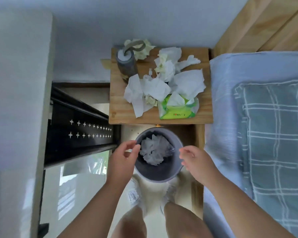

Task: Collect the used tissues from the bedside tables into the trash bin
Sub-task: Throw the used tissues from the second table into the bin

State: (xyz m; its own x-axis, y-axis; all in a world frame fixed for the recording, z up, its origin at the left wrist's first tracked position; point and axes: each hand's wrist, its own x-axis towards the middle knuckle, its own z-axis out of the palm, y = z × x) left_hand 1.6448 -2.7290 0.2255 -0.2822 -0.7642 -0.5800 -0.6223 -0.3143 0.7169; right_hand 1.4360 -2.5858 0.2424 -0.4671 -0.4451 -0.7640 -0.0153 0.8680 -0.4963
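On the wooden bedside table (117, 115) at upper centre, the used tissues (162, 83) lie heaped directly up-frame of the trash bin (162, 177), where the left hand (122, 160) and right hand (196, 162) hover, fingers loosely curled and apparently empty, both about equally near.

The left hand (123, 162) and right hand (198, 163) cover parts of the trash bin (159, 176) rim. The tissue pack (178, 110) print is too small to read — the bed (265, 117) runs off the right edge, and the shoes (136, 196) are blurred.
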